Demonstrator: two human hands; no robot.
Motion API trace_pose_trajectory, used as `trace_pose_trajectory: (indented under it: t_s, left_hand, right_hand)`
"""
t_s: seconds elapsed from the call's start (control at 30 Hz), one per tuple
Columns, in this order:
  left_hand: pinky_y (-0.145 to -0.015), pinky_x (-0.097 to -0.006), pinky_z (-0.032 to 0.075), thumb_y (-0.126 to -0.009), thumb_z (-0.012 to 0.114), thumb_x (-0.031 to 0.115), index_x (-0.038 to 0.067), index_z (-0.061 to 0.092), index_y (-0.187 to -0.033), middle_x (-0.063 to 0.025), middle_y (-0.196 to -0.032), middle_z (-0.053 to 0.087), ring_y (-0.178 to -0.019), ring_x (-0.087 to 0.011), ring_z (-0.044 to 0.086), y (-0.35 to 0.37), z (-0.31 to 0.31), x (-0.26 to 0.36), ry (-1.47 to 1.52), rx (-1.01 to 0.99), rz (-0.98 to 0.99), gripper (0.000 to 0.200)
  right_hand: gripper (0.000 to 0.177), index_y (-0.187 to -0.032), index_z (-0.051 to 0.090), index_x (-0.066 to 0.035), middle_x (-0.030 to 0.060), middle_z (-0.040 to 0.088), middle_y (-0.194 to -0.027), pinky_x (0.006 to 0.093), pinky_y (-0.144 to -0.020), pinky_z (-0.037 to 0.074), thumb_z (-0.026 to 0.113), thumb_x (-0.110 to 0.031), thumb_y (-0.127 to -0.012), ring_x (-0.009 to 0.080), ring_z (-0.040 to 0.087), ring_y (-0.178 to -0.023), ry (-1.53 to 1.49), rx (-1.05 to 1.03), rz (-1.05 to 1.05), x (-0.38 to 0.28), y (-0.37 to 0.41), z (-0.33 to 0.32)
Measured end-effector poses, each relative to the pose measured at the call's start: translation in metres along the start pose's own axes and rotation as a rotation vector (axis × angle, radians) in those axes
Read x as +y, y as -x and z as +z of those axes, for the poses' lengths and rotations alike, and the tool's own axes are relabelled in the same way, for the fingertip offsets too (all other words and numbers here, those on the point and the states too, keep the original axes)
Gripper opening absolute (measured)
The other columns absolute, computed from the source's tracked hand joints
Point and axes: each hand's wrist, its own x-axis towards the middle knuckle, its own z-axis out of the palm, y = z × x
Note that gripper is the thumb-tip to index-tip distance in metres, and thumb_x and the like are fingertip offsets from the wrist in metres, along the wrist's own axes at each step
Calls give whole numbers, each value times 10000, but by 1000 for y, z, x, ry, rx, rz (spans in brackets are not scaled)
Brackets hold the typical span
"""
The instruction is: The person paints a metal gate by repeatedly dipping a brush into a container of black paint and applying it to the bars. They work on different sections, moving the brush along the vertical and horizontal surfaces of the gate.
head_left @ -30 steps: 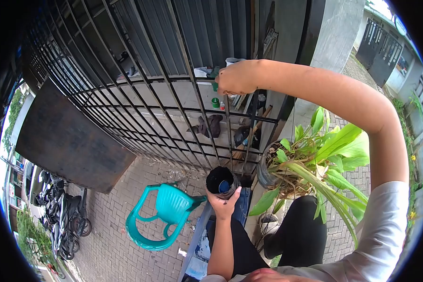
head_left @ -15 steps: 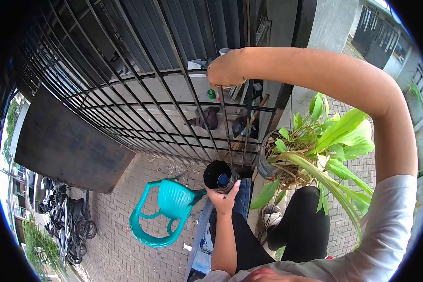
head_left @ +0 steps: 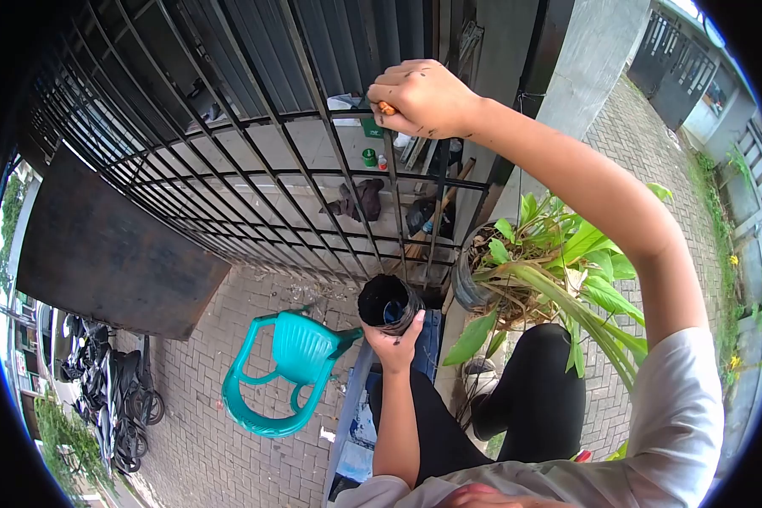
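Note:
My left hand (head_left: 395, 345) is wrapped around a paint cup (head_left: 388, 303), dark-coated with a bluish shine inside, above my lap. Higher up, in front of the bars, my right hand (head_left: 422, 97) is closed in a fist at the black metal fence (head_left: 313, 173). An orange-brown handle end, seemingly of a paintbrush (head_left: 387, 108), pokes out of the fist; its bristles are hidden. Dark specks dot the right hand and wrist.
A potted leafy plant (head_left: 483, 275) stands right of the fence, close to my knee. A turquoise plastic chair (head_left: 300, 351) is on the paving at left. Behind the bars lie a dark cloth (head_left: 366, 201) and a small green container (head_left: 369, 157). Motorcycles (head_left: 123, 398) are parked farther left.
My right hand has moved slightly up and turned, so the handle end now shows. My left hand still holds the cup, and the whole view has shifted a little.

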Motion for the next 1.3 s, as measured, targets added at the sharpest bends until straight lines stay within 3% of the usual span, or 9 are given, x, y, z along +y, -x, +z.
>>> trace_pose_trajectory:
  t_s: [0.03, 0.23, 0.37, 0.7, 0.97, 1.0, 1.1, 1.13, 1.3]
  left_hand:
    - [-1018, -375, 510, -760, 914, 77, -42, 490, -1368, -165, -1305, 592, -1164, -256, 622, 0, 1, -1, -1, -6, -1, 750]
    - [-1023, -379, 516, -773, 900, 53, -40, 473, -1384, -156, -1306, 592, -1177, -252, 621, 3, 9, 5, -47, -58, 27, 751]
    - [-984, -376, 553, -805, 860, -4, -44, 426, -1415, -165, -1317, 582, -1170, -239, 625, 1, 14, 18, 4, -60, 23, 750]
    - [-1034, -392, 529, -814, 850, -26, -39, 378, -1461, -175, -1374, 546, -1218, -259, 598, 3, -1, -5, -33, 101, 46, 801]
    - [-1034, -374, 517, -818, 846, -9, -26, 406, -1455, -153, -1362, 558, -1187, -239, 606, 4, -4, -9, -162, 101, 92, 774]
    - [-1033, -371, 516, -819, 848, -2, -28, 407, -1454, -154, -1361, 558, -1187, -237, 605, 4, -3, -9, -131, 106, 79, 773]
    - [-1036, -372, 513, -820, 849, 6, -33, 408, -1451, -154, -1361, 558, -1187, -232, 604, 5, -3, -8, -96, 108, 54, 771]
    - [-1039, -374, 512, -821, 849, 7, -36, 407, -1449, -153, -1361, 557, -1187, -230, 603, 5, -3, -7, -89, 108, 43, 769]
    - [-1041, -373, 509, -823, 842, 0, -41, 407, -1445, -152, -1362, 557, -1189, -225, 602, 7, -3, -2, -82, 94, 17, 760]
  right_hand:
    - [172, -849, 688, -56, 100, 702, -793, 433, -766, 572, 687, -227, -862, 315, 706, -801, 2, 0, 6, -4, -8, 3]
    - [78, -826, 686, -88, 58, 658, -742, 398, -676, 530, 746, -137, -818, 277, 650, -707, -73, 985, 401, -36, -83, 26]
    - [100, -1008, 745, -56, 124, 639, -910, 402, -736, 510, 731, -95, -917, 309, 609, -845, -296, 1182, 604, -97, -83, 38]
    - [210, -1205, 694, 46, 165, 688, -1161, 313, -931, 519, 631, -49, -1027, 231, 663, -1047, -472, 1075, 1175, -186, 61, 109]
    - [213, -1172, 703, 46, 200, 700, -1204, 354, -962, 538, 629, 64, -974, 298, 693, -1103, -239, 1030, 1109, -147, 96, 125]
    - [244, -1174, 705, 43, 227, 691, -1201, 395, -960, 534, 640, 75, -941, 375, 684, -1082, -276, 1025, 1101, -145, 98, 130]
    - [240, -1171, 705, 32, 226, 693, -1182, 402, -957, 535, 637, 73, -944, 385, 681, -1077, -267, 1030, 1049, -147, 97, 127]
    - [205, -1164, 698, 47, 196, 714, -1152, 346, -931, 550, 635, 64, -969, 295, 713, -1041, -169, 1019, 1020, -145, 98, 126]
    - [198, -1150, 699, 49, 202, 710, -1145, 357, -922, 548, 630, 72, -966, 318, 709, -1038, -358, 911, 1136, -153, 104, 140]
